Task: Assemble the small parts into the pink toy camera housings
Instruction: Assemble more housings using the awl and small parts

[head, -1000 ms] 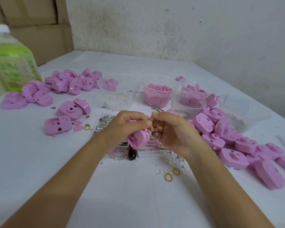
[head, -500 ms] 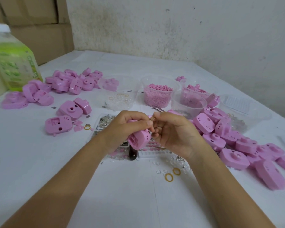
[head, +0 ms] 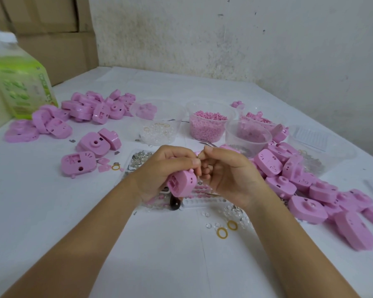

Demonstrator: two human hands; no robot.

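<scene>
The pink housing (head: 182, 183) hangs over the near middle of the table (head: 159, 259). Its long axis is tilted, top end far and tucked under my left hand (head: 164, 168), which is clenched round it. The opening I need lies at that top edge, just left of my right hand (head: 228, 177). There my thumb and forefinger pinch a small part (head: 198, 156), too tiny to identify, touching my left fingertips. Spare housings (head: 306, 190) are heaped to the right, and tubs (head: 207, 125) stand farther off.
</scene>
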